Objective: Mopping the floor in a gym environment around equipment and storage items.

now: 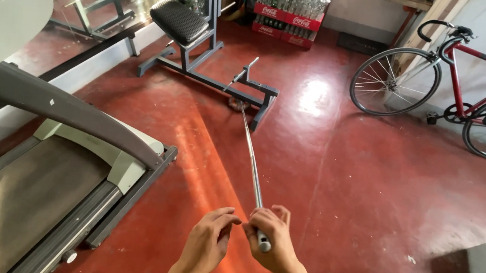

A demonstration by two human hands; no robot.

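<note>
- Right hand (271,237): wrapped around near end of long metal pole (252,162).
- Left hand (206,242): fingertips pinching near that end, not fully closed on it.
- Pole slanting down to red floor (341,184), far tip by grey exercise bench (204,53).
- Advisable: firm two-handed grip, far tip kept off bench frame and treadmill (55,182).

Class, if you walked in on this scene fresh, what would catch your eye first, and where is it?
First, the long metal pole running up the middle, its near end gripped by the right hand, the left hand beside it. Then the glossy red floor, the red bicycle at upper right, and the treadmill at left.
</note>
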